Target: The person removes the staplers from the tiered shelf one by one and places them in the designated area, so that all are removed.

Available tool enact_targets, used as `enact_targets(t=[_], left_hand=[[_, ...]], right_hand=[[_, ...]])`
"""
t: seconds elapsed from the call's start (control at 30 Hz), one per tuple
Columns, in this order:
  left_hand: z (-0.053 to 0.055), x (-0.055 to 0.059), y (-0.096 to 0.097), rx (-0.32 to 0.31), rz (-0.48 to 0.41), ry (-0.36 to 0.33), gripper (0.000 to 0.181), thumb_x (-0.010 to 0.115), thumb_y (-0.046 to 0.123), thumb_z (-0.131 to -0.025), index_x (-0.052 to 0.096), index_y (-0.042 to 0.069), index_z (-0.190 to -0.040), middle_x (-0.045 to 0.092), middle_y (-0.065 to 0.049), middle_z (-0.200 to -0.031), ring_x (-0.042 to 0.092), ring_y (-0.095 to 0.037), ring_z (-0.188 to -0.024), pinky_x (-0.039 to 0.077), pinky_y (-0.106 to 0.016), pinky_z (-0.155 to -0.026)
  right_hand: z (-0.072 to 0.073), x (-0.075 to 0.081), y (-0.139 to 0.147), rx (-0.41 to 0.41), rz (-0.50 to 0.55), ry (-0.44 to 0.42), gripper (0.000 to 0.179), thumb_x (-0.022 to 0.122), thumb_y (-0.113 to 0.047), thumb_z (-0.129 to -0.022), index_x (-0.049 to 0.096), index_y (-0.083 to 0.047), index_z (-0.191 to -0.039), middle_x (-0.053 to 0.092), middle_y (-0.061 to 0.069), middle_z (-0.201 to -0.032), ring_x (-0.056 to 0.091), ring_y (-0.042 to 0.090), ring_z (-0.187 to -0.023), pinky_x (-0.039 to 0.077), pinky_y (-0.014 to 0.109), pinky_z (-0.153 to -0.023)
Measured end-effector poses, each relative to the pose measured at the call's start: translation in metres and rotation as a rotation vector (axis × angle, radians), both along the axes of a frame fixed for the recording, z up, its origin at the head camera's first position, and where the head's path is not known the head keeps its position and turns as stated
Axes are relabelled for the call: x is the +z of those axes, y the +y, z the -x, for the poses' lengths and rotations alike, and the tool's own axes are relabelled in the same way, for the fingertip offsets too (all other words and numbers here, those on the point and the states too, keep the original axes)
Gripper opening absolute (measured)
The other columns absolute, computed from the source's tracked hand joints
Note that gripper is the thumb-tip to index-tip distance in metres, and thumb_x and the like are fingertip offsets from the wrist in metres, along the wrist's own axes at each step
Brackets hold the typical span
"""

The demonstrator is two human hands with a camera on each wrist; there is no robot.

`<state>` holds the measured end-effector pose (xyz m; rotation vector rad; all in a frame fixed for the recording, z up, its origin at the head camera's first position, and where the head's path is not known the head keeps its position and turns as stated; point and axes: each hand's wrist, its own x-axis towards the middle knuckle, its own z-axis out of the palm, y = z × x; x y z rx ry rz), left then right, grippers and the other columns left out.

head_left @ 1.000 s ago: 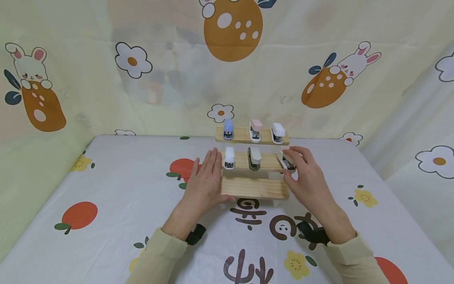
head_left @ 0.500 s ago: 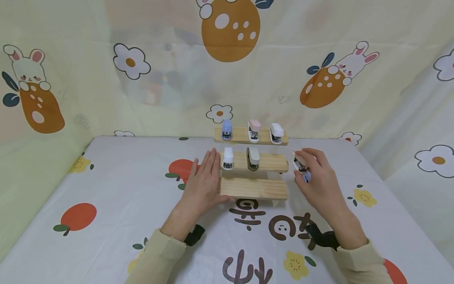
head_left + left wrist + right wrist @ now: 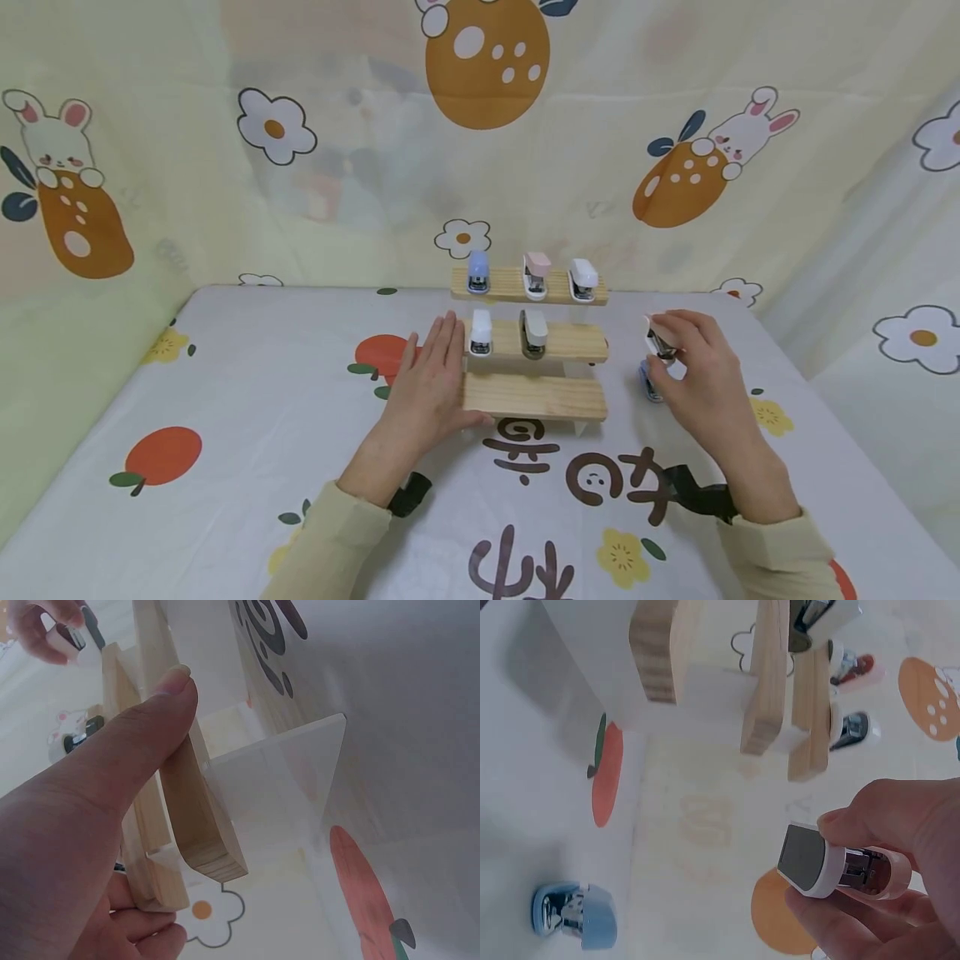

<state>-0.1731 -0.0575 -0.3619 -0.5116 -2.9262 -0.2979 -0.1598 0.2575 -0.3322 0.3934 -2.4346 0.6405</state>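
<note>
My right hand (image 3: 703, 375) holds a small stapler (image 3: 661, 343) between thumb and fingers, to the right of a three-tier wooden rack (image 3: 536, 397). In the right wrist view this stapler (image 3: 821, 862) shows a grey base pad, white body and pinkish top. A blue mini stapler (image 3: 576, 915) stands on the table just below that hand. My left hand (image 3: 426, 396) lies with straight fingers against the rack's left end, its thumb across the front of the lowest board (image 3: 196, 817). On the middle board are a white stapler (image 3: 481, 333) and a white-and-dark-green stapler (image 3: 533, 334).
The top board (image 3: 506, 286) carries a blue stapler (image 3: 477, 272), a pink-and-white stapler (image 3: 536, 275) and a white stapler (image 3: 582, 279). Clear supports (image 3: 285, 765) hold up the boards. A printed cloth (image 3: 247, 467) covers the table, with a curtain (image 3: 360, 192) behind.
My right hand has lifted the stapler off the right end of the middle board and carried it rightward. The blue stapler on the table has come into view. My left hand stays put.
</note>
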Motion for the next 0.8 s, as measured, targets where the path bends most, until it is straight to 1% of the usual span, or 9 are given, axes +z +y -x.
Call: enact_targets(t=[0.1, 0.13, 0.33, 0.4, 0.5, 0.57, 0.63, 0.7, 0.8], left_hand=[[0.0, 0.0, 0.0, -0.002, -0.004, -0.003, 0.134, 0.085, 0.062, -0.063, 0.014, -0.002, -0.157, 0.013, -0.016, -0.166, 0.016, -0.03, -0.155, 0.016, -0.053, -0.124], [0.0, 0.0, -0.001, -0.004, -0.007, -0.003, 0.134, 0.085, 0.062, -0.063, 0.014, -0.002, -0.157, 0.013, -0.016, -0.166, 0.016, -0.03, -0.155, 0.016, -0.053, -0.124], [0.0, 0.0, -0.001, -0.008, -0.011, -0.002, 0.134, 0.086, 0.061, -0.063, 0.015, -0.002, -0.157, 0.014, -0.016, -0.166, 0.016, -0.03, -0.155, 0.016, -0.053, -0.124], [0.0, -0.001, -0.001, -0.009, -0.011, -0.002, 0.134, 0.085, 0.062, -0.063, 0.014, -0.002, -0.157, 0.014, -0.016, -0.166, 0.015, -0.03, -0.155, 0.016, -0.053, -0.124], [0.0, -0.001, 0.0, -0.01, -0.007, 0.002, 0.134, 0.085, 0.062, -0.063, 0.014, -0.002, -0.157, 0.014, -0.016, -0.166, 0.015, -0.03, -0.155, 0.016, -0.054, -0.124], [0.0, -0.001, 0.0, -0.01, -0.002, 0.005, 0.134, 0.085, 0.063, -0.063, 0.015, -0.002, -0.157, 0.014, -0.016, -0.166, 0.016, -0.03, -0.155, 0.017, -0.054, -0.124], [0.0, -0.001, 0.0, -0.01, 0.001, 0.007, 0.134, 0.085, 0.063, -0.063, 0.015, -0.002, -0.157, 0.014, -0.016, -0.166, 0.016, -0.03, -0.154, 0.017, -0.054, -0.124], [-0.001, -0.001, 0.0, -0.009, 0.004, 0.007, 0.134, 0.085, 0.063, -0.063, 0.015, -0.002, -0.157, 0.015, -0.016, -0.166, 0.016, -0.03, -0.154, 0.018, -0.054, -0.124], [-0.001, -0.001, 0.0, -0.01, 0.006, 0.005, 0.133, 0.084, 0.063, -0.063, 0.015, -0.002, -0.157, 0.014, -0.016, -0.166, 0.016, -0.03, -0.154, 0.018, -0.054, -0.124]], right_hand=[[0.001, 0.0, 0.006, -0.003, 0.014, 0.004, 0.055, 0.072, 0.014, -0.077, 0.058, 0.003, -0.129, 0.052, 0.023, -0.13, 0.058, 0.029, -0.091, 0.059, 0.048, -0.08], [0.002, 0.0, 0.007, -0.002, 0.019, 0.007, 0.055, 0.072, 0.014, -0.076, 0.058, 0.003, -0.128, 0.052, 0.023, -0.129, 0.058, 0.029, -0.09, 0.055, 0.057, -0.078], [0.004, -0.001, 0.017, -0.02, 0.037, -0.01, 0.053, 0.071, 0.015, -0.076, 0.059, 0.005, -0.126, 0.052, 0.025, -0.127, 0.059, 0.03, -0.09, 0.053, 0.056, -0.079], [0.004, -0.001, 0.021, -0.031, 0.044, -0.025, 0.052, 0.071, 0.015, -0.077, 0.059, 0.005, -0.126, 0.052, 0.025, -0.127, 0.058, 0.031, -0.09, 0.053, 0.051, -0.08], [0.006, -0.003, 0.027, -0.043, 0.054, -0.041, 0.051, 0.072, 0.013, -0.078, 0.059, 0.004, -0.126, 0.052, 0.025, -0.127, 0.058, 0.031, -0.091, 0.055, 0.023, -0.083], [0.007, -0.005, 0.029, -0.044, 0.062, -0.049, 0.05, 0.071, 0.013, -0.078, 0.06, 0.004, -0.126, 0.052, 0.025, -0.127, 0.057, 0.031, -0.092, 0.046, 0.002, -0.083], [0.008, -0.006, 0.032, -0.046, 0.068, -0.055, 0.049, 0.071, 0.014, -0.078, 0.06, 0.005, -0.125, 0.052, 0.025, -0.127, 0.057, 0.032, -0.092, 0.032, -0.008, -0.081], [0.008, -0.007, 0.035, -0.051, 0.071, -0.069, 0.049, 0.07, 0.014, -0.078, 0.059, 0.005, -0.125, 0.051, 0.025, -0.127, 0.057, 0.033, -0.093, 0.031, -0.008, -0.08], [0.008, -0.009, 0.039, -0.067, 0.069, -0.089, 0.048, 0.069, 0.014, -0.079, 0.059, 0.006, -0.125, 0.051, 0.026, -0.127, 0.057, 0.034, -0.094, 0.051, 0.009, -0.083]])
